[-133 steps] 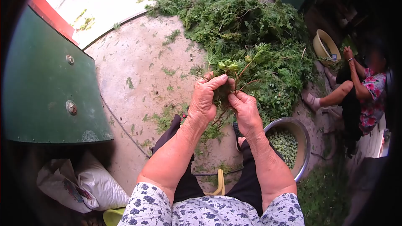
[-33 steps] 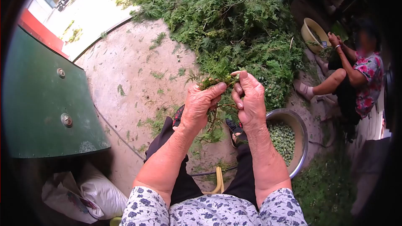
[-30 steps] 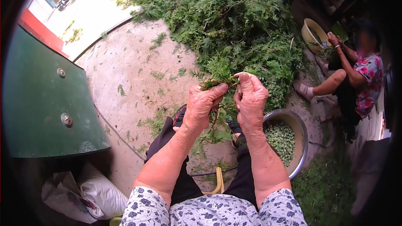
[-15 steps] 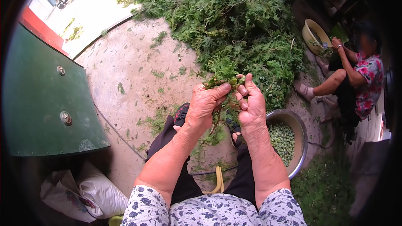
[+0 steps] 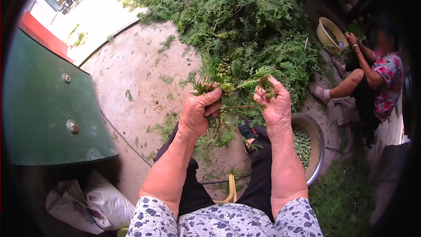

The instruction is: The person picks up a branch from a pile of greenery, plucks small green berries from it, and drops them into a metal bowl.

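Note:
My left hand (image 5: 196,109) is closed around a leafy evergreen sprig (image 5: 222,120), its thumb pressed along the stem. A pale green cone shows just past the thumb tip. To the right, my right hand (image 5: 275,103) has its fingers curled at the end of a side shoot of the same sprig; whether a small cone lies in the fingertips is too small to make out. Beside my right forearm stands a metal basin (image 5: 321,149) holding many small green cones (image 5: 301,147), partly hidden by that arm.
A large heap of cut evergreen branches (image 5: 245,22) lies ahead. At right a seated person (image 5: 383,79) works by a yellow tub (image 5: 322,30). A green metal door (image 5: 48,109) is at left, with white sacks (image 5: 103,199) below. A cable (image 5: 127,142) crosses the floor.
My hands have moved apart, the left one to the left and the right one to the right. The sprig now stretches between them. The other person's hands have shifted slightly.

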Demonstrator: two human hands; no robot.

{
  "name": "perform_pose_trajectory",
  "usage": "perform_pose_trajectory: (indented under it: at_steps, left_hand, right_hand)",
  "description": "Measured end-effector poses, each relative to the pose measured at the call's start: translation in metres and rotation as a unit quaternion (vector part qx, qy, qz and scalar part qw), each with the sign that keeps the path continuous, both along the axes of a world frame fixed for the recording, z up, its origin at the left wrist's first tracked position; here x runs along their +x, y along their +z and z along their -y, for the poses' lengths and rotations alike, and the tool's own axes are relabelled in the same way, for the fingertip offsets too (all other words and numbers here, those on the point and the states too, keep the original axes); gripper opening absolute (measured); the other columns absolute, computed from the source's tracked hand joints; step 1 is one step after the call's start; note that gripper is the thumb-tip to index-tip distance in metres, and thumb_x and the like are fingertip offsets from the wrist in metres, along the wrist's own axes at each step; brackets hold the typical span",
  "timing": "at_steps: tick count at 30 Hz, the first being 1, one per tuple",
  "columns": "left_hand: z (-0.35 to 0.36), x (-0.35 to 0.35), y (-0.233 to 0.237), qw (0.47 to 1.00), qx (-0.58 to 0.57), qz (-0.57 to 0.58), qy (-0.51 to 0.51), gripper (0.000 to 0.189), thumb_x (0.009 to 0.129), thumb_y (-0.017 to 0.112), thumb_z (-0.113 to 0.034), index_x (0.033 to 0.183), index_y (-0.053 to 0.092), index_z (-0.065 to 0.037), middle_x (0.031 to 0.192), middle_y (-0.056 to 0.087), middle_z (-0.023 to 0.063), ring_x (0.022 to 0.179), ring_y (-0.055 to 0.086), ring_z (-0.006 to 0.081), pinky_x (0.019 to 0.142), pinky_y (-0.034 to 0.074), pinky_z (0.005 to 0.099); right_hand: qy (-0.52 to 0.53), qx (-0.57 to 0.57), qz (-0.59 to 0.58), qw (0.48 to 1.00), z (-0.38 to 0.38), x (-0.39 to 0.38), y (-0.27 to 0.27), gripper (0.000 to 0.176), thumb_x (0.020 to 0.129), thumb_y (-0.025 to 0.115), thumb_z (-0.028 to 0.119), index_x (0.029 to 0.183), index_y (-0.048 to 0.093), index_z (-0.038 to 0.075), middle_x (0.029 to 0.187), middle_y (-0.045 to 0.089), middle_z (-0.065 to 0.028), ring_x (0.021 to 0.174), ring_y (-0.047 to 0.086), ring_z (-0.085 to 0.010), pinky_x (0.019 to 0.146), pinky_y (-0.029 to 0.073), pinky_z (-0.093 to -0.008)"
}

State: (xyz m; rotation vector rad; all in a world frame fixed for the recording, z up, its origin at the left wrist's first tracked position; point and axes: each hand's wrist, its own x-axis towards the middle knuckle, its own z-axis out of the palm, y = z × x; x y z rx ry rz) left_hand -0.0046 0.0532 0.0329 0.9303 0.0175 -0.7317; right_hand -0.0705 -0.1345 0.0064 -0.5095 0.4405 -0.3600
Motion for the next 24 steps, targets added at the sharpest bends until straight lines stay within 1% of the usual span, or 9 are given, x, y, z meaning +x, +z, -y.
perform_pose_trajectory:
  at_steps: [3,4,5,7,8,12,17,20,24]
  left_hand:
    - [0.000,-0.001,0.004,0.999,-0.022,-0.011,-0.037,0.012,0.078,0.065,-0.013,0.082,0.056,-0.006,0.063,0.045,-0.0052,0.047,0.034,0.0039,0.045,0.027,0.0216]
    - [0.000,-0.002,0.003,0.999,-0.021,-0.012,-0.039,0.012,0.078,0.065,-0.013,0.082,0.056,-0.006,0.063,0.045,-0.0052,0.047,0.034,0.0039,0.045,0.027,0.0216]
    - [0.000,-0.003,0.002,0.998,-0.030,-0.005,-0.054,0.012,0.078,0.065,-0.012,0.081,0.056,-0.005,0.064,0.046,-0.0047,0.048,0.034,0.0038,0.044,0.027,0.0208]
    - [0.001,-0.003,0.001,0.997,-0.038,0.002,-0.069,0.012,0.078,0.065,-0.012,0.080,0.056,-0.004,0.065,0.047,-0.0042,0.048,0.035,0.0038,0.044,0.027,0.0199]
    - [0.002,-0.003,0.001,0.997,-0.030,0.008,-0.067,0.012,0.078,0.065,-0.011,0.080,0.056,-0.004,0.065,0.047,-0.0038,0.049,0.036,0.0037,0.043,0.027,0.0194]
    - [0.002,-0.003,-0.003,0.996,-0.025,0.009,-0.081,0.012,0.077,0.066,-0.012,0.078,0.057,-0.004,0.066,0.049,-0.0030,0.050,0.037,0.0035,0.043,0.027,0.0185]
    - [0.003,-0.005,0.005,0.997,0.006,0.008,-0.073,0.014,0.076,0.067,-0.014,0.076,0.057,-0.004,0.066,0.049,-0.0034,0.050,0.037,0.0032,0.043,0.027,0.0185]
    - [0.004,-0.006,0.007,0.998,0.037,0.009,-0.059,0.014,0.076,0.068,-0.014,0.076,0.058,-0.004,0.066,0.051,-0.0034,0.051,0.039,0.0037,0.044,0.029,0.0181]
    - [0.002,-0.004,0.000,0.995,-0.002,0.027,-0.097,0.012,0.076,0.068,-0.012,0.079,0.060,-0.004,0.070,0.056,-0.0022,0.055,0.047,0.0049,0.048,0.035,0.0177]
  right_hand:
    - [0.073,-0.050,0.012,0.996,-0.008,-0.004,-0.007,0.018,0.086,0.052,0.013,0.099,0.052,0.000,0.081,0.051,-0.0064,0.057,0.048,-0.0132,0.046,0.037,-0.0226]
    - [0.096,-0.154,-0.029,0.983,-0.015,-0.003,-0.005,0.025,0.088,0.055,0.022,0.101,0.054,0.000,0.082,0.052,-0.0037,0.058,0.048,-0.0085,0.045,0.037,-0.0197]
    - [0.095,-0.153,-0.029,0.983,-0.021,0.000,0.003,0.025,0.088,0.055,0.022,0.101,0.054,0.000,0.082,0.052,-0.0037,0.058,0.048,-0.0085,0.045,0.037,-0.0197]
    - [0.173,-0.216,-0.018,0.961,-0.032,0.005,0.015,0.039,0.088,0.055,0.037,0.102,0.054,0.001,0.083,0.052,-0.0021,0.057,0.047,-0.0043,0.043,0.037,-0.0169]
    - [0.155,-0.305,-0.024,0.939,-0.040,0.008,0.024,0.052,0.085,0.051,0.050,0.104,0.055,0.001,0.078,0.056,-0.0003,0.048,0.043,-0.0006,0.039,0.029,-0.0137]
    - [0.150,-0.272,0.008,0.951,-0.049,0.012,0.027,0.048,0.085,0.054,0.047,0.100,0.059,0.002,0.061,0.052,0.0056,0.045,0.041,0.0009,0.038,0.028,-0.0146]
    - [0.198,-0.283,0.017,0.938,-0.038,0.005,0.036,0.040,0.087,0.056,0.041,0.101,0.060,0.003,0.063,0.053,0.0056,0.046,0.041,0.0014,0.037,0.027,-0.0139]
    - [0.221,-0.268,0.011,0.937,-0.037,0.004,0.032,0.034,0.088,0.055,0.035,0.100,0.060,0.003,0.068,0.055,0.0051,0.051,0.044,0.0009,0.040,0.031,-0.0142]
    - [0.182,-0.228,0.002,0.956,-0.042,0.007,0.031,0.021,0.089,0.054,0.023,0.097,0.059,0.004,0.075,0.057,0.0038,0.060,0.050,-0.0013,0.049,0.040,-0.0164]
